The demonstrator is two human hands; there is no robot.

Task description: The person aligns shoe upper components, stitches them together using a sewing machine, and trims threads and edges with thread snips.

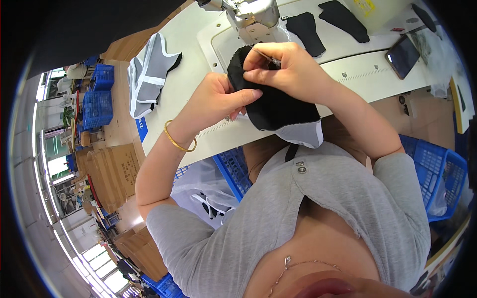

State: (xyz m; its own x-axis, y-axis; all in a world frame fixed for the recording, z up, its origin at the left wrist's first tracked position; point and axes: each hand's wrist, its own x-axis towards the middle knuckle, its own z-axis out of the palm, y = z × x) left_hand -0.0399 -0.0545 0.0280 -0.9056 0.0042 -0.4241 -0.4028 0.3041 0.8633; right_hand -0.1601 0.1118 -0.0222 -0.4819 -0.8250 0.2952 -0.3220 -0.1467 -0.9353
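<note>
Blue crates (pixel 97 107) are standing at the left, beside the white table (pixel 179 84) carrying a grey-and-white piece (pixel 147 74). The left hand (pixel 218 99) and right hand (pixel 288 67) are pinching a black fabric piece (pixel 278 107) before the sewing machine (pixel 251 15), its top cut off.

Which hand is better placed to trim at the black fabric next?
Probably right: the right hand already pinches a thin metal tool over the black fabric, while the left hand grips the fabric's edge, steadying it.
</note>
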